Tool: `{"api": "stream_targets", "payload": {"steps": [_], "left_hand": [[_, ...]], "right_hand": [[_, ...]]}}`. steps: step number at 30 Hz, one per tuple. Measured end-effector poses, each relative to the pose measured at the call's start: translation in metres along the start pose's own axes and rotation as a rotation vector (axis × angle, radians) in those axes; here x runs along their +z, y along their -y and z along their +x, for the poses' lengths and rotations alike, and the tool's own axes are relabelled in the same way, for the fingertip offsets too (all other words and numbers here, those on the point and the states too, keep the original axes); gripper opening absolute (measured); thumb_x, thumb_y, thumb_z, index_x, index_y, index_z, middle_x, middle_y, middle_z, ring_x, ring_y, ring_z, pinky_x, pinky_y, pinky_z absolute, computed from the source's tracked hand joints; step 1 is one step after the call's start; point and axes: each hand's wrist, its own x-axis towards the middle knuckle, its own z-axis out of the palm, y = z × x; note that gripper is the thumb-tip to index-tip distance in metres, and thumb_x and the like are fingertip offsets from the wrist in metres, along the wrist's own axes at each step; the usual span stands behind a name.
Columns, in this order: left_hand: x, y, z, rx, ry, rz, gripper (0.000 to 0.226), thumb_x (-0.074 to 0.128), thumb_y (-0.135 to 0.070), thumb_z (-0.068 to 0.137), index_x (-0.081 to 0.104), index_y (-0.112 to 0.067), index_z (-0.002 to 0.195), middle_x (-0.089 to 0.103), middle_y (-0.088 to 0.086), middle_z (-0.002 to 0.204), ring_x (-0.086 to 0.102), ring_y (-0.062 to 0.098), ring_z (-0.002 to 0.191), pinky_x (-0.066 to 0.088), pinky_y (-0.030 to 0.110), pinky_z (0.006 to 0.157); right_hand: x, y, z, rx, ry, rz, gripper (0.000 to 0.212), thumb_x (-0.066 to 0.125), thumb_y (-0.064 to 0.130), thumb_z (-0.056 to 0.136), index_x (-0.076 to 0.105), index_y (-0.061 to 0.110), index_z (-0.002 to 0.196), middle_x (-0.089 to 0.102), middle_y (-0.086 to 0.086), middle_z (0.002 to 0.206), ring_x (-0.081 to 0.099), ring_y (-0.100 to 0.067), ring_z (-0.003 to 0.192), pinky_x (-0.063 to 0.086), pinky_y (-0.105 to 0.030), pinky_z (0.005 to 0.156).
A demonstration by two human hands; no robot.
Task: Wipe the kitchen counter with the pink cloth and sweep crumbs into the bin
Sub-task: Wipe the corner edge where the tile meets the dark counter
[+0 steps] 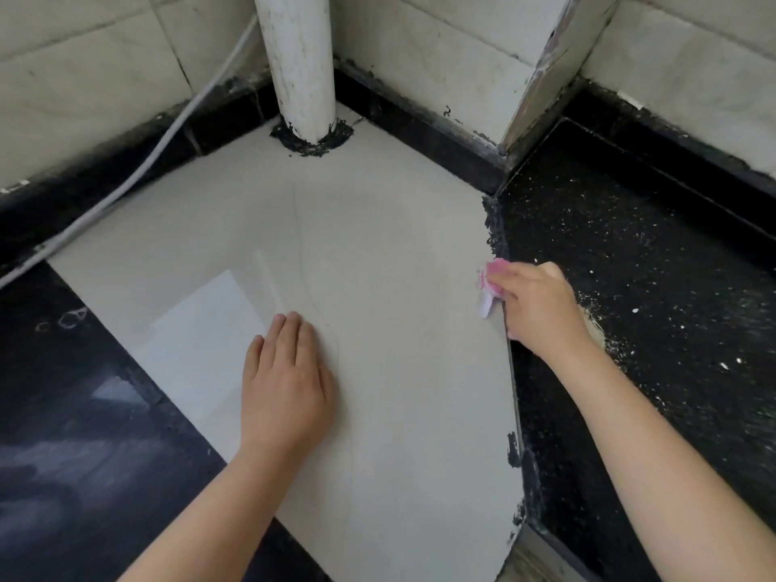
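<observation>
Your right hand (535, 304) grips the bunched pink cloth (489, 287) at the pale tile's edge, pale crumbs (596, 329) lying just right on the black speckled counter (651, 254); your left hand (285, 380) rests flat, farther away.

Left hand (285, 384) is lying flat, palm down, fingers straight and held together, pointing away from the body; thumb is tucked along the side. Left forearm is reaching in from the lower left, bare. Right hand (535, 306) is sitting further forward and to the right, knuckles up, fingers curling under and gripping a pink cloth (490, 283) that is showing past the fingertips. Right forearm is extending in from the lower right corner, bare, wrist roughly straight.
</observation>
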Motion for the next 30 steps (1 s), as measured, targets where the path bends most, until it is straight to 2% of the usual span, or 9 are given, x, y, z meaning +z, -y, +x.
{"api": "stream_targets", "payload": {"steps": [4, 7, 10, 13, 15, 18, 22, 24, 30], "left_hand": [[0.002, 0.002, -0.001, -0.011, -0.009, 0.022, 0.052, 0.024, -0.019, 0.083, 0.056, 0.010, 0.111, 0.057, 0.027, 0.119, 0.050, 0.043, 0.115, 0.034, 0.054, 0.095], [0.002, 0.003, 0.000, -0.021, 0.035, 0.028, 0.052, 0.022, -0.021, 0.083, 0.057, 0.009, 0.106, 0.059, 0.026, 0.115, 0.051, 0.044, 0.113, 0.039, 0.055, 0.093], [-0.005, 0.002, 0.009, -0.031, 0.031, -0.031, 0.048, 0.024, -0.023, 0.083, 0.059, 0.006, 0.097, 0.061, 0.024, 0.104, 0.056, 0.045, 0.100, 0.046, 0.053, 0.084], [-0.009, -0.012, 0.018, 0.040, -0.010, -0.155, 0.049, 0.028, -0.027, 0.086, 0.062, 0.004, 0.102, 0.064, 0.019, 0.104, 0.060, 0.039, 0.094, 0.047, 0.044, 0.081], [-0.008, -0.028, 0.024, 0.100, -0.034, -0.197, 0.049, 0.029, -0.028, 0.086, 0.062, 0.004, 0.104, 0.064, 0.019, 0.106, 0.060, 0.038, 0.095, 0.046, 0.043, 0.082], [-0.003, -0.058, 0.041, 0.125, -0.073, -0.221, 0.048, 0.031, -0.024, 0.084, 0.063, 0.005, 0.104, 0.063, 0.022, 0.106, 0.061, 0.038, 0.095, 0.047, 0.046, 0.080], [0.011, -0.092, 0.065, 0.152, -0.108, -0.193, 0.046, 0.032, -0.019, 0.082, 0.063, 0.009, 0.101, 0.063, 0.026, 0.104, 0.062, 0.042, 0.095, 0.047, 0.053, 0.077], [0.020, -0.103, 0.077, 0.123, -0.083, -0.166, 0.046, 0.031, -0.018, 0.082, 0.061, 0.010, 0.103, 0.062, 0.028, 0.107, 0.059, 0.045, 0.099, 0.045, 0.055, 0.080], [0.043, -0.114, 0.093, 0.045, 0.001, -0.093, 0.059, 0.015, -0.025, 0.085, 0.052, 0.005, 0.120, 0.050, 0.021, 0.130, 0.040, 0.039, 0.126, 0.029, 0.049, 0.103]], "right_hand": [[-0.016, -0.016, -0.019, 0.015, 0.245, -0.126, 0.029, 0.049, -0.007, 0.078, 0.065, 0.006, 0.099, 0.062, -0.001, 0.113, 0.040, -0.016, 0.082, 0.051, -0.034, 0.067], [-0.058, -0.029, -0.032, 0.072, 0.491, -0.029, 0.032, 0.045, -0.001, 0.087, 0.067, 0.016, 0.102, 0.057, 0.016, 0.111, 0.047, -0.007, 0.067, 0.049, -0.022, 0.046], [-0.073, -0.021, -0.014, 0.034, 0.281, 0.171, 0.037, 0.043, 0.006, 0.092, 0.062, 0.029, 0.112, 0.049, 0.028, 0.112, 0.048, -0.006, 0.083, 0.043, -0.014, 0.047], [-0.048, -0.018, 0.024, -0.082, 0.139, 0.090, 0.036, 0.047, 0.003, 0.089, 0.061, 0.020, 0.117, 0.053, 0.012, 0.125, 0.041, -0.016, 0.107, 0.051, -0.031, 0.079], [-0.025, -0.019, 0.034, -0.166, 0.210, 0.001, 0.038, 0.046, -0.001, 0.085, 0.061, 0.017, 0.115, 0.051, 0.005, 0.130, 0.043, -0.023, 0.109, 0.045, -0.041, 0.085], [-0.013, -0.031, 0.014, -0.300, 0.215, 0.001, 0.042, 0.047, -0.010, 0.074, 0.067, 0.016, 0.100, 0.059, 0.003, 0.121, 0.049, -0.029, 0.102, 0.038, -0.035, 0.079], [-0.048, -0.059, -0.012, -0.389, 0.511, -0.113, 0.034, 0.045, -0.008, 0.078, 0.061, 0.019, 0.089, 0.051, 0.024, 0.118, 0.037, -0.010, 0.098, 0.036, -0.022, 0.088], [-0.065, -0.064, -0.002, -0.351, 0.576, -0.047, 0.040, 0.044, -0.006, 0.081, 0.065, 0.023, 0.099, 0.046, 0.032, 0.121, 0.036, -0.003, 0.100, 0.036, -0.016, 0.088], [-0.037, -0.048, 0.070, -0.313, 0.183, 0.089, 0.045, 0.049, -0.010, 0.079, 0.064, 0.016, 0.113, 0.057, 0.003, 0.127, 0.046, -0.025, 0.098, 0.044, -0.043, 0.089]]}}
